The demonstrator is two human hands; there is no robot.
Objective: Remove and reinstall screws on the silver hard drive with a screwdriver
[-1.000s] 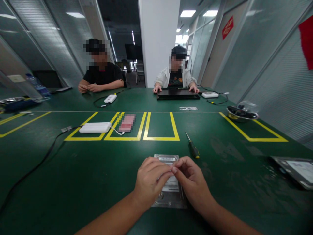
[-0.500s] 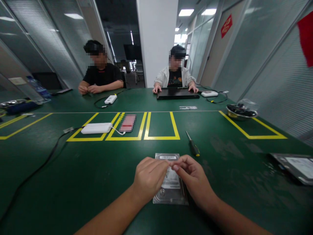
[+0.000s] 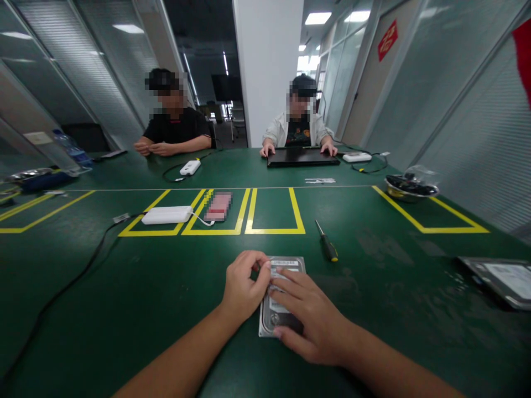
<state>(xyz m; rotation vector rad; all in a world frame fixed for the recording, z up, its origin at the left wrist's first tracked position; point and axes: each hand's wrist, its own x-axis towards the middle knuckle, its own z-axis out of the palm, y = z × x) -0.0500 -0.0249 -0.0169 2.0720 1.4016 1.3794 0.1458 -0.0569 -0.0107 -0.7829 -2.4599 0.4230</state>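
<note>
A silver hard drive (image 3: 286, 319) with a white label lies flat on the green table in front of me, partly covered by my hands. At its left edge, near the upper corner, my left hand (image 3: 245, 282) is closed in a pinch of thumb and forefinger; whatever is between the fingertips is too small to make out. Across the drive's face lies my right hand (image 3: 313, 315), open, its fingers stretched to the left and its thumb at the drive's lower edge. Beyond the drive, to the right, a screwdriver (image 3: 328, 247) with a dark green and yellow handle rests on the table.
Another hard drive (image 3: 508, 279) lies at the far right, with small bits beside it. A metal bowl (image 3: 410, 190) of dark parts stands behind. A white power bank (image 3: 166, 215), cabled to a phone (image 3: 218, 207), lies left by yellow tape. Two people sit opposite; one holds a black panel (image 3: 302, 157).
My hands have parted from their fingertip contact above the drive. The left has shifted to the drive's left edge; the right has come down and spread over the label.
</note>
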